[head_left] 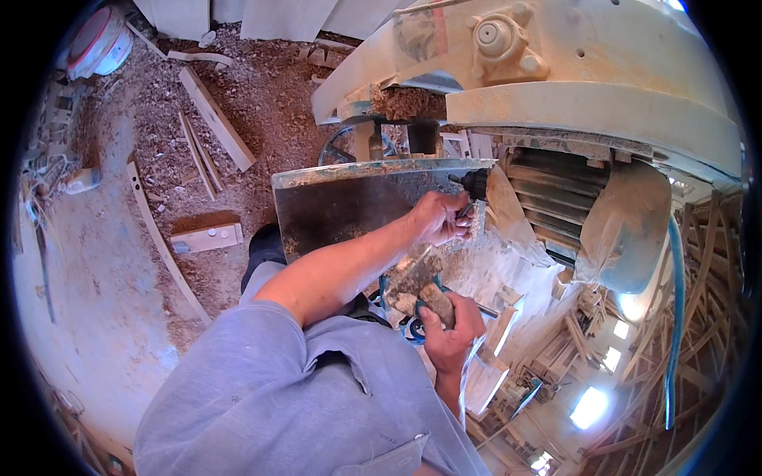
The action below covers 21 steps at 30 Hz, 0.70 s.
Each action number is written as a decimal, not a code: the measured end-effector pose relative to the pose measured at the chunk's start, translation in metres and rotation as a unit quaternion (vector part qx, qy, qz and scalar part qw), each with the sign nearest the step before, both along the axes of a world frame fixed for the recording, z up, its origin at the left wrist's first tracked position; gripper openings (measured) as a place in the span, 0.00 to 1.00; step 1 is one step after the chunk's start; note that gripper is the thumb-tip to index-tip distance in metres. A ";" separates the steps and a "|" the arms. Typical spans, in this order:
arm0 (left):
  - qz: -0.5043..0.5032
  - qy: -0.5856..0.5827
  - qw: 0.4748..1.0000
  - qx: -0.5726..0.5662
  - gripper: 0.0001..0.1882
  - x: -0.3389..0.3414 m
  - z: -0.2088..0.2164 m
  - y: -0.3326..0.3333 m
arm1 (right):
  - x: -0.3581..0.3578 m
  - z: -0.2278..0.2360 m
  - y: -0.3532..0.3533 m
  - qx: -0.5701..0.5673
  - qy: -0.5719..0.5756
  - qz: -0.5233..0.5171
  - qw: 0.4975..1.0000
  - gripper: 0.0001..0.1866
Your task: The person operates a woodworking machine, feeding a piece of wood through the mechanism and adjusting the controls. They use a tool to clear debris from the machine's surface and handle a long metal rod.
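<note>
A rough, dust-caked wooden block (418,279) sits just below the bandsaw's steel table (349,202), the right hand (452,333) closed in a firm grip round its lower end. The left hand (438,218), at the table's right edge, pinches a small dark tool (468,208), too small to identify. Sawdust (238,103) blankets the floor left of the table; the saw's painted casting (556,71) is partly cut off.

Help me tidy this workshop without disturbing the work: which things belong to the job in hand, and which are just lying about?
In use:
- left hand at the black knob
- right hand gripping a dusty wooden block
- metal machine table

Lying about:
- wooden slats on the sawdust
- small drilled block
- red-and-white bucket
</note>
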<state>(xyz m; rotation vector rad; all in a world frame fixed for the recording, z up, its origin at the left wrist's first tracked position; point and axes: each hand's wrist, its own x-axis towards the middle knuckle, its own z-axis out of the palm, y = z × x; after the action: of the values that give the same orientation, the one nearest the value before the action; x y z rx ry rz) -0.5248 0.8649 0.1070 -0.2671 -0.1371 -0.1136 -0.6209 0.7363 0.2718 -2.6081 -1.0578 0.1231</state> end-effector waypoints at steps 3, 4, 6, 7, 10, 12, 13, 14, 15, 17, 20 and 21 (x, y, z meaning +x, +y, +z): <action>-0.012 0.030 0.999 0.015 0.16 0.000 0.001 0.003 | 0.014 0.000 0.012 -0.023 -0.029 0.016 0.999 0.17; -0.029 0.054 0.998 0.028 0.16 -0.001 0.001 0.005 | 0.019 -0.001 0.017 -0.009 -0.027 -0.025 0.999 0.17; -0.027 0.159 0.981 0.107 0.15 -0.002 0.001 0.005 | 0.029 -0.003 0.025 0.023 -0.015 -0.096 0.995 0.18; -0.025 0.226 0.962 0.152 0.15 -0.003 0.001 0.004 | 0.033 -0.003 0.028 0.043 -0.017 -0.132 0.990 0.19; 0.017 0.239 0.955 0.172 0.11 -0.003 0.000 0.001 | 0.028 -0.001 0.031 0.035 -0.025 -0.134 0.990 0.19; 0.011 0.143 0.986 0.089 0.12 -0.001 0.000 0.001 | 0.021 0.001 0.029 0.027 0.013 -0.081 0.996 0.20; 0.024 0.053 0.998 0.031 0.13 0.000 0.000 0.003 | 0.019 0.001 0.028 0.010 0.011 -0.041 0.999 0.20; 0.028 -0.018 0.999 -0.018 0.15 0.000 0.001 0.003 | 0.019 0.001 0.027 -0.015 0.013 0.004 1.000 0.20; 0.020 0.004 1.000 0.012 0.15 -0.002 0.003 0.006 | 0.022 0.001 0.026 -0.005 0.025 0.025 0.999 0.20; -0.022 0.137 0.978 0.158 0.15 -0.009 0.009 0.012 | 0.033 -0.002 0.025 0.016 0.044 -0.104 0.994 0.20; -0.021 0.223 0.957 0.185 0.13 -0.015 0.017 0.019 | 0.040 -0.004 0.023 0.014 0.017 -0.143 0.989 0.20; -0.015 0.216 0.962 0.168 0.13 -0.015 0.019 0.020 | 0.039 -0.003 0.023 0.033 0.046 -0.168 0.984 0.20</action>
<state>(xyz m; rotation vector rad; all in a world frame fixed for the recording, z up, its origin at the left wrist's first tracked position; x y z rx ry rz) -0.5401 0.8851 0.1263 0.0505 0.3189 -0.1047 -0.5818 0.7590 0.2683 -2.6483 -0.5686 0.1260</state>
